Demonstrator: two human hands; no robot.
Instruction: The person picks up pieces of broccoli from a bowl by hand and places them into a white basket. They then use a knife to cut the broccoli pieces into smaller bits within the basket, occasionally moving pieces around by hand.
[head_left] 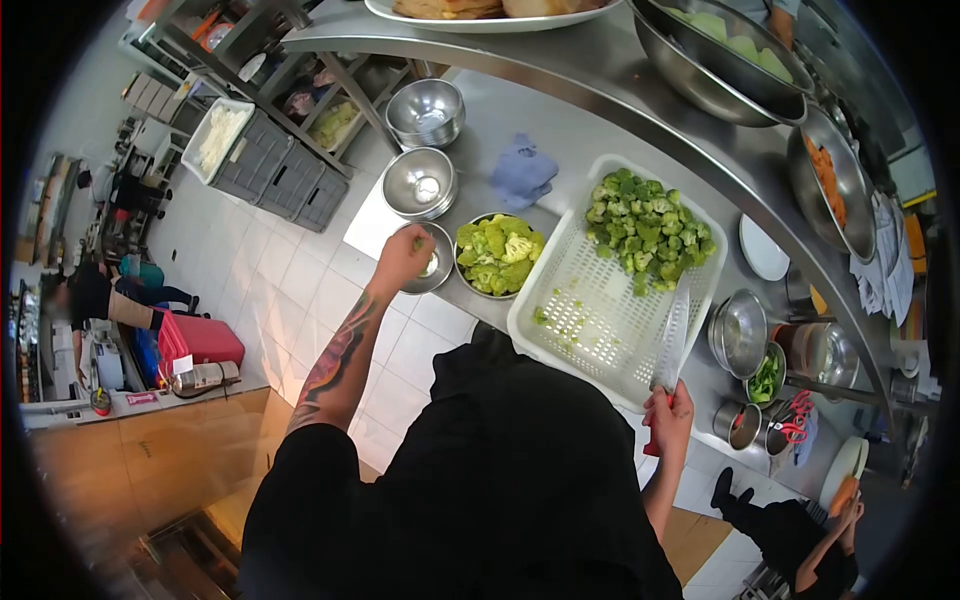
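Observation:
Over a small steel bowl (432, 262) is my left hand (406, 254), its fingers pinched together around a small green piece. My right hand (670, 414) grips the red handle of a knife (674, 335), whose blade lies over the right side of a white perforated tray (612, 345). Cut broccoli (645, 225) is heaped in the tray's far part, with a few crumbs nearer me. Between my left hand and the tray sits a bowl of yellow-green cauliflower pieces (497, 254).
Steel bowls (420, 183) stand beyond my left hand, near a blue cloth (523, 172). A steel shelf (560, 62) arches over the counter, holding food bowls. Pots and red scissors (795, 418) are at the right. One person (790, 535) is at lower right, another (100, 297) far left.

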